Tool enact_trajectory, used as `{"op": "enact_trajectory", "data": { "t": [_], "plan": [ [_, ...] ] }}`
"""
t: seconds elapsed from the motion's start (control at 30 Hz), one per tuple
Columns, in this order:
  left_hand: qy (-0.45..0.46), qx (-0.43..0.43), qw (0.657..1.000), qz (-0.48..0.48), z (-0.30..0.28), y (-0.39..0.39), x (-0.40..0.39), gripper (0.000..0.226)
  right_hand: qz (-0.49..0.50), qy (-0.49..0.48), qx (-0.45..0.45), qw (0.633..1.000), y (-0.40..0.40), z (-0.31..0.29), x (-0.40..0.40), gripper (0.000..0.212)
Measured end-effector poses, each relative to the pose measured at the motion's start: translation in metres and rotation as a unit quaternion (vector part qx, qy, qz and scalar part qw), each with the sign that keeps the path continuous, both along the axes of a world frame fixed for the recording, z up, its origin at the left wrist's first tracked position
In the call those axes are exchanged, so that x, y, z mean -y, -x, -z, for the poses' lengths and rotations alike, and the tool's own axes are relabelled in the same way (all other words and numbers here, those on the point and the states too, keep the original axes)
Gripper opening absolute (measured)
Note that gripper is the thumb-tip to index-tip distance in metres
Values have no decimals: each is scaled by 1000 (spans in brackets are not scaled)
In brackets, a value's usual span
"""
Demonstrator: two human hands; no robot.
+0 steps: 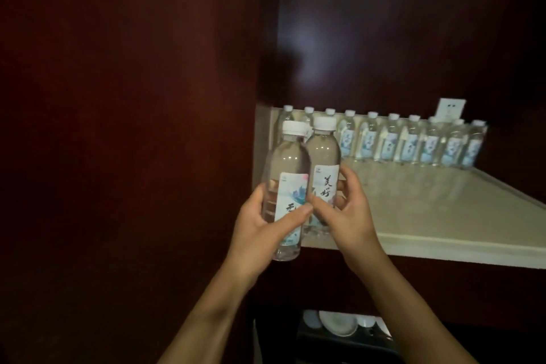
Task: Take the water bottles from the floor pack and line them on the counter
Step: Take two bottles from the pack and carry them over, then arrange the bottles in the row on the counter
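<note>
Two clear plastic water bottles with white caps, held upright side by side over the pale stone counter's (443,216) front-left corner. Left hand (260,230) — fingers and thumb curled round the left-held bottle (288,186); right hand (345,216) likewise wrapped round the right-held bottle (323,156) (labels printed with script). Row of matching bottles (413,142) stands along the counter's back edge — white wall socket (450,109) behind.

Pale stone counter (443,210), row of labelled water bottles (390,142) upright along its back edge (white caps)
</note>
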State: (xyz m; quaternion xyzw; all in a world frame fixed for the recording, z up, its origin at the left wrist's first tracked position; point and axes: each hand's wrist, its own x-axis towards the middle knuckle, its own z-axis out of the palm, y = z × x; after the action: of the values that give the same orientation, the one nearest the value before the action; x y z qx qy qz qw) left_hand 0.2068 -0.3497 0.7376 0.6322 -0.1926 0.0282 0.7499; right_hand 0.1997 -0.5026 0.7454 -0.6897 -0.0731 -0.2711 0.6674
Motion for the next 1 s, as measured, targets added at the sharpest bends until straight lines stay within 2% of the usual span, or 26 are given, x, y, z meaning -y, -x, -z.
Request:
{"op": "enact_trajectory", "data": {
  "t": [0.1,0.23,0.33,0.43,0.7,0.83,1.0],
  "plan": [
    [-34,28,999,-23,-4,-30,42,70,27,13,-16,999,-20,-2,44,66],
    [-32,30,999,-18,-5,-74,93,53,69,49,-57,995,-69,3,98,66],
    [-31,14,999,-29,-3,-111,127,49,88,70,-90,990,-110,5,134,79],
    [-27,-9,998,-61,6,-148,152,47,88,104,-104,985,-150,12,160,81],
    [-76,-19,989,-128,10,-207,179,41,57,88,-122,987,-226,30,181,84],
    [-94,-19,984,-153,12,-231,180,45,56,89,-129,986,-249,37,178,81],
    [-125,-2,979,-162,12,-260,176,48,77,135,-116,981,-265,35,171,76]
  ]
}}
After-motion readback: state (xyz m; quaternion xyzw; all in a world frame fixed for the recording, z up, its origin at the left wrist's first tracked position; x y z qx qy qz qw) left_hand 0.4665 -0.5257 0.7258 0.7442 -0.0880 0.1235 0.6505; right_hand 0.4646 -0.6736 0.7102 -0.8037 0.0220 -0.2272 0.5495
